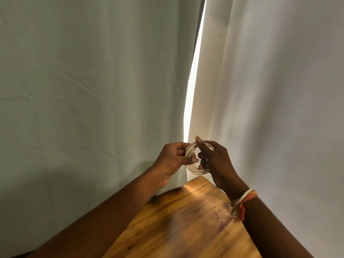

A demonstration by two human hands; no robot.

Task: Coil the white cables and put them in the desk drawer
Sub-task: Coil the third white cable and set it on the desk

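Presently, one white cable (197, 170) is on view, wound into a single small coil of several turns; the exact number of turns cannot be made out. It is held in the air between both hands, above the far corner of the wooden desk (186, 222) and clear of its surface. A short stretch of the cable crosses the loops on the coil's left side.

Left hand (172, 160): fingers curled round the left side of the coil, thumb laid out towards the right hand, forearm rising from the lower left.

Right hand (218, 162): grips the right side of the coil with curled fingers, its forefinger raised above the loops. On the wrist sit one silver bangle (242, 198) and one orange thread (244, 208).

Behind the hands hang two pale curtains, one left (93, 90) and one right (279, 90), with a narrow bright gap (193, 81) between them.
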